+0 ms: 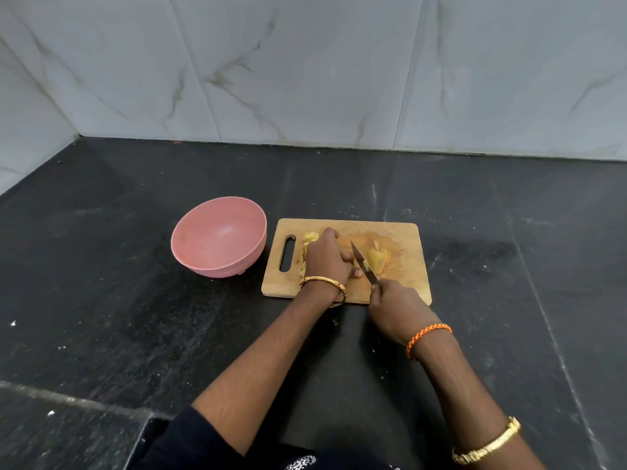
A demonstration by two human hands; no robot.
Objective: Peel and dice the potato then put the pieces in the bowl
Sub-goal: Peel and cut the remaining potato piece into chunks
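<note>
A wooden cutting board (403, 239) lies on the dark counter. My left hand (327, 257) curls over a piece of potato on the board, mostly hiding it. My right hand (395, 305) grips the handle of a knife (364, 262), whose blade points away from me and rests down beside my left fingers. Cut yellow potato pieces (378, 258) lie just right of the blade. Potato peels (309, 239) sit at the board's left part, behind my left hand. A pink bowl (219, 235) stands left of the board with nothing visible inside.
The black stone counter (135, 300) stretches around the board. White marble wall tiles (305, 69) rise behind and at the left. A step in the counter edge runs along the lower left.
</note>
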